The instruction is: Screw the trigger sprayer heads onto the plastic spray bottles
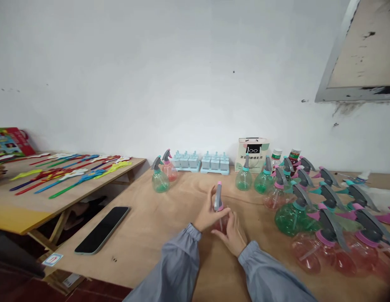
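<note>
A small pink spray bottle [218,204] with a grey trigger head stands upright on the wooden table [144,239], in the middle. My left hand [206,214] wraps round its neck and trigger from the left. My right hand [233,235] cups the pink body from the right and front, hiding most of it. Both arms wear grey sleeves.
Several green and pink spray bottles [308,209] crowd the table's right side; two more [163,172] stand at the back left. Blue ice-pop moulds [201,161] and a small carton [253,153] line the wall. A black phone [102,230] lies left. Another table [31,205] holds coloured plastic sticks.
</note>
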Demonstrator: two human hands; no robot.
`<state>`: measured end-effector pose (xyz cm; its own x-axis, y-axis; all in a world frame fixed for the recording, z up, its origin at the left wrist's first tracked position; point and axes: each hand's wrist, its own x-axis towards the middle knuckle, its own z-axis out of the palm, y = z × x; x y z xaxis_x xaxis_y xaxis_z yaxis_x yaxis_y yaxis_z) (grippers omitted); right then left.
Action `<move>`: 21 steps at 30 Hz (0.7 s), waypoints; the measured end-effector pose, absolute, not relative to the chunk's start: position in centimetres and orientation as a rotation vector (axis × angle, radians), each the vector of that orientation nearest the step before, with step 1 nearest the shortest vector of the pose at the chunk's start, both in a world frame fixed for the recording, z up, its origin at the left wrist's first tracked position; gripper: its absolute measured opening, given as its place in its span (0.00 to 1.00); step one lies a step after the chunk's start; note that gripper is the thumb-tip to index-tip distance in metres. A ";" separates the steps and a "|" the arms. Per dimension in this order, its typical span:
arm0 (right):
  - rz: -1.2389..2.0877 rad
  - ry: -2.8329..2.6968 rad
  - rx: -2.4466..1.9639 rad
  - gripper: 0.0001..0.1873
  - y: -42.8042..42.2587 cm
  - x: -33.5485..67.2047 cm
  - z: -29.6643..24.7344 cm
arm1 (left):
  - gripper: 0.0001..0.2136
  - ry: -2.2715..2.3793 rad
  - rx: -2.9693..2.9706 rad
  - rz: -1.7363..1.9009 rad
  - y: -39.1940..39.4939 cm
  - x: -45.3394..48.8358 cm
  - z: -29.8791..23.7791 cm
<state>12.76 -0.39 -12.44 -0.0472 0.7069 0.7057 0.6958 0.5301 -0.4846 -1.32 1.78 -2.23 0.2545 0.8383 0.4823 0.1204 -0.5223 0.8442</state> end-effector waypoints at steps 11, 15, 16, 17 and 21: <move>-0.054 -1.337 -1.234 0.42 8.2 18.2 -7.9 | 0.19 0.809 1.760 1.419 2.0 -3.2 -2.0; -0.136 -1.190 -1.346 0.54 14.1 19.9 -6.4 | 0.25 0.810 1.719 1.345 2.0 -4.0 -2.0; -0.141 -1.189 -1.365 0.57 15.2 20.2 -6.2 | 0.26 0.798 1.718 1.317 2.0 -4.2 -2.0; -0.144 -1.189 -1.379 0.58 16.1 20.5 -6.2 | 0.27 0.780 1.718 1.287 1.9 -4.3 -2.0; -0.136 -1.161 -1.435 0.59 17.6 20.9 -6.5 | 0.32 0.674 1.691 1.211 1.9 -4.7 -1.9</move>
